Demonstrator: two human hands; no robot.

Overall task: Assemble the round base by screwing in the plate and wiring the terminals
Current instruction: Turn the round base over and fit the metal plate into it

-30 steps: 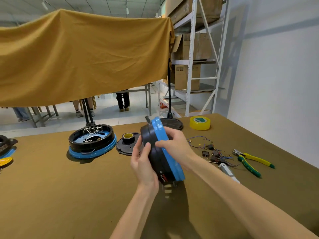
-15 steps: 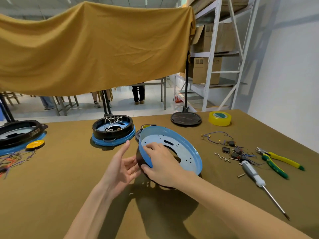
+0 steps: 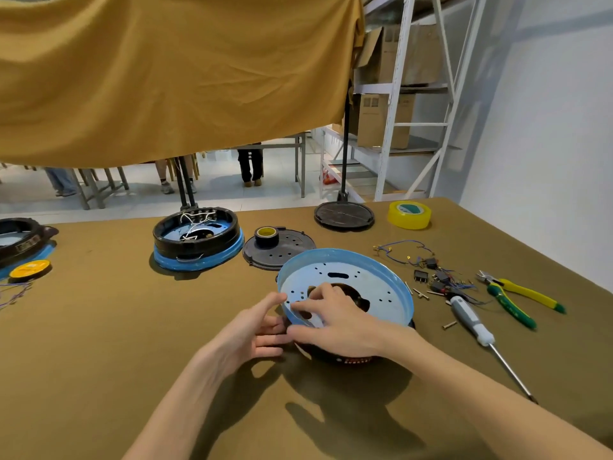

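Note:
The round base (image 3: 371,283) lies on the table in front of me, its blue perforated plate facing up over a black body. My right hand (image 3: 335,322) holds the near-left rim, with fingers lying inside on the plate and the thumb at the rim's outside. My left hand (image 3: 245,333) has straight fingers touching the base's left side. To the right lie loose wires and terminals (image 3: 431,270), a few screws (image 3: 449,324), a grey-handled screwdriver (image 3: 471,322) and yellow-green pliers (image 3: 520,298).
A black cover plate (image 3: 288,250) carrying a tape roll (image 3: 266,235) lies behind the base. A second wired base (image 3: 197,240) stands to the back left and a third (image 3: 20,237) at the left edge. Yellow tape (image 3: 409,214) and a stand foot (image 3: 344,215) sit at the back.
The base went from standing on edge between my hands to lying flat on the table, blue plate up. My left hand let go of it and now touches its side.

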